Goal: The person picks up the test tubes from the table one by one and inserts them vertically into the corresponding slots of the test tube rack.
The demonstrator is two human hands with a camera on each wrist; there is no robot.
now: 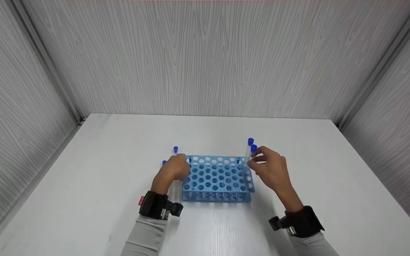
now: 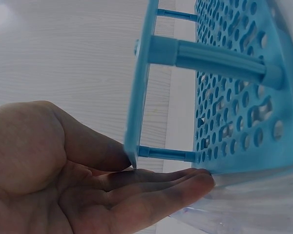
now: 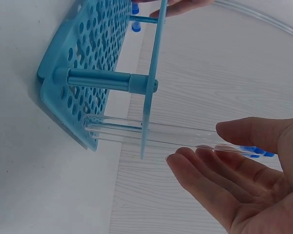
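A light-blue test tube rack with rows of round holes stands on the table. My left hand grips its left end; in the left wrist view the thumb and fingers meet at the top plate's edge. At the rack's right end, two clear tubes with blue caps stand side by side in its holes. My right hand holds a test tube near its cap, between thumb and fingers. The right wrist view shows the tube passing through the top plate to the lower one.
Left of the rack are more blue-capped tubes, one cap behind the left hand and another cap beside it. A clear tube shows near the left wrist. Grey wood-grain panels border the white table at the back and sides.
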